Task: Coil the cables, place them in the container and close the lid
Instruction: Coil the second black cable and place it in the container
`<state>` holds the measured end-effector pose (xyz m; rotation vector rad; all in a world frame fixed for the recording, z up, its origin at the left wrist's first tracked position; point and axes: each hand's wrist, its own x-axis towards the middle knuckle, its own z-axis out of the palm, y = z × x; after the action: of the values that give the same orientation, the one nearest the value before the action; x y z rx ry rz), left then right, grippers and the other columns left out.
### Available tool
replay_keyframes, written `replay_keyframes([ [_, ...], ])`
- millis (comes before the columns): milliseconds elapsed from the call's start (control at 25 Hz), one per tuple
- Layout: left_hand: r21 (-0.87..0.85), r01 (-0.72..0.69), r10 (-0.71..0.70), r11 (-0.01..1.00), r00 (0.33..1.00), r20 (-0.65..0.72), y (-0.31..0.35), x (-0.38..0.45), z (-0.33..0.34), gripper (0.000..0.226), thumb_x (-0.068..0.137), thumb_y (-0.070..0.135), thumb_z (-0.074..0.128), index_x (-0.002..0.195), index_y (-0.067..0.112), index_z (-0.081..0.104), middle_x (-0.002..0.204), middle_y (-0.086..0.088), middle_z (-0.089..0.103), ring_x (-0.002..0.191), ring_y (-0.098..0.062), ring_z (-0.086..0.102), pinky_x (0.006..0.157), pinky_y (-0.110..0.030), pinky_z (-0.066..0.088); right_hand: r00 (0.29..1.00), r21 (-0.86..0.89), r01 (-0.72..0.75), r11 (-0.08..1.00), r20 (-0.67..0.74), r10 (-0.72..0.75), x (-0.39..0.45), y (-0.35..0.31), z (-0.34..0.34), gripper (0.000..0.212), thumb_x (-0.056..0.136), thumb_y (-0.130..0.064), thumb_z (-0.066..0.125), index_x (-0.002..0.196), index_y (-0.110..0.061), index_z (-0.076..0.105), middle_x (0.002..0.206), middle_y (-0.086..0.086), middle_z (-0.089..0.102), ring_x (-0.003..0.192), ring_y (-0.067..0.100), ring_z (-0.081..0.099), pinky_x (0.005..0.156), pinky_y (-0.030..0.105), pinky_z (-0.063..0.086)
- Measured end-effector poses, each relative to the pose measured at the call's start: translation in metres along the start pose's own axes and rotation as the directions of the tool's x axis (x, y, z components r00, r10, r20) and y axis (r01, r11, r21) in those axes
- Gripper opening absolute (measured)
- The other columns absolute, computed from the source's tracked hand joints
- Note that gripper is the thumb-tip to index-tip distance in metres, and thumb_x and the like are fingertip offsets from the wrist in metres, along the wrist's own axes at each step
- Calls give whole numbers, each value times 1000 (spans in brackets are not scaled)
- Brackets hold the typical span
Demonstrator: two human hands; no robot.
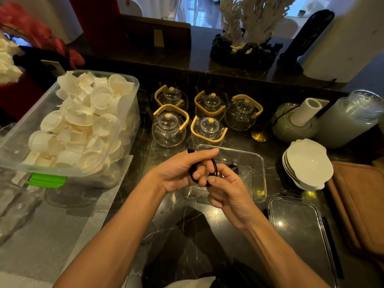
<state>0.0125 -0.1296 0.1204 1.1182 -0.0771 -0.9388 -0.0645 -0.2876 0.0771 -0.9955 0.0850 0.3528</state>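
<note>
Teapots [188,115] crowding far side of container [258,179], bowls [307,163] right, big tub [68,125] left (lid [299,229] near-right), bare counter [182,231] near

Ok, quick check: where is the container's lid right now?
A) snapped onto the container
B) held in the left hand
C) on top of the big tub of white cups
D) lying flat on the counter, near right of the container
D: the lid lies flat on the dark counter, apart from the open clear container, while both hands work the black cable.
</note>
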Motion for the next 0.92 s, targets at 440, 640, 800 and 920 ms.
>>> replay_keyframes([
  [440,79,-93,118,993,888,-445,-24,23,17,43,80,42,83,54,20,55,47,3,43,50,-13,47,66,-26,47,995,-119,33,992,-91,-44,3,-8,-11,17,99,-26,63,107,-10,62,60,-1,47,40,3,26,44,26,16],
  [640,-31,-177,158,984,933,-324,-33,22,10,34,91,42,70,71,17,59,58,2,49,56,-11,52,67,-25,49,983,-236,-19,971,-183,-25,4,-9,-12,29,100,-28,61,118,-4,59,62,1,35,44,7,24,44,26,17],
  [800,-217,-262,143,940,883,-447,-33,28,5,27,100,33,60,83,11,60,55,4,50,54,-8,55,61,-21,52,974,-267,-108,958,-223,47,0,-3,-5,22,105,-27,56,113,-7,56,62,-5,38,48,8,28,42,21,28],
  [920,-264,-298,154,917,878,-453,-33,32,3,26,101,31,60,85,9,60,52,6,45,49,-5,49,58,-21,47,977,-340,-157,927,-190,96,-1,-2,-3,25,106,-31,54,89,-12,60,61,-3,36,48,10,27,43,22,27],
])
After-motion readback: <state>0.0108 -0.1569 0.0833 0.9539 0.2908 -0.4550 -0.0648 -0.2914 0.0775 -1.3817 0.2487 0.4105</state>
